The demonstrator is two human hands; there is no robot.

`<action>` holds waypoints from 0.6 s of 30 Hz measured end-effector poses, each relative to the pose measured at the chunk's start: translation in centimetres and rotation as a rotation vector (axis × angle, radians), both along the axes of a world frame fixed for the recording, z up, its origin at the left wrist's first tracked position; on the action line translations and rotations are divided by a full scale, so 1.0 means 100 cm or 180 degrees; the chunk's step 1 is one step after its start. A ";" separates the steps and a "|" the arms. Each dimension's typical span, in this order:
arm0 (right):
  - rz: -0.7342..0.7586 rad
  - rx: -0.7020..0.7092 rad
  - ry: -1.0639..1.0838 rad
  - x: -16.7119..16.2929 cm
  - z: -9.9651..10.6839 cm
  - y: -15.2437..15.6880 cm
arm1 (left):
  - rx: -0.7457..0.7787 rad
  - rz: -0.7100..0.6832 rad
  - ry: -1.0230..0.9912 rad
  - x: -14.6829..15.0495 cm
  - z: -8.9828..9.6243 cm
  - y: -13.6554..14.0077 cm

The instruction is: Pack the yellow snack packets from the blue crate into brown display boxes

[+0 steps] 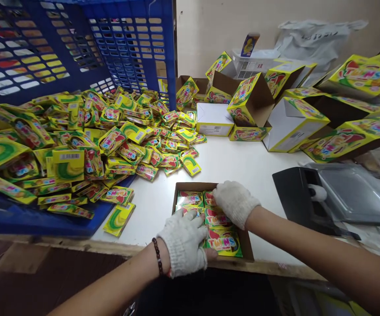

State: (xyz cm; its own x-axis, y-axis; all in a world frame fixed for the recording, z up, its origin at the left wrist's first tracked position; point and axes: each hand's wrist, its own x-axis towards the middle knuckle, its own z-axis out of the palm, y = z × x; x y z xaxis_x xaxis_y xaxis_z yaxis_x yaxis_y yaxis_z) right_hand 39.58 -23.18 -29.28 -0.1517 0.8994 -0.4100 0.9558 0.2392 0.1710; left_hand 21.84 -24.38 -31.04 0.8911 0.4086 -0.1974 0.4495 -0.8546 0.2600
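Note:
In the middle of the table is an open shallow carton with rows of small yellow "TWINS" boxes lying flat in it. My left hand, in a white knitted glove with bare fingertips, lies over the carton's left part with its fingers spread on the boxes. My right hand, gloved likewise, reaches to the far right corner. Its fingers are bent and closed around a small box, whose right part they hide. Beneath my hands, some of the packed boxes are covered.
A blue plastic crate lies tipped at left, spilling a heap of small yellow boxes onto the white table. Larger yellow display boxes stand behind. A black tape dispenser and clear plastic trays are at right.

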 end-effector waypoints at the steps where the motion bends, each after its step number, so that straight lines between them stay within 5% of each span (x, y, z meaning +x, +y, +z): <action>1: -0.0006 0.0022 -0.0011 -0.003 -0.004 -0.001 | 0.0022 -0.0015 -0.0020 -0.002 0.001 0.001; 18: -0.0238 -0.0165 -0.0058 -0.006 -0.009 -0.018 | 0.0117 0.0092 -0.0172 -0.006 0.001 -0.007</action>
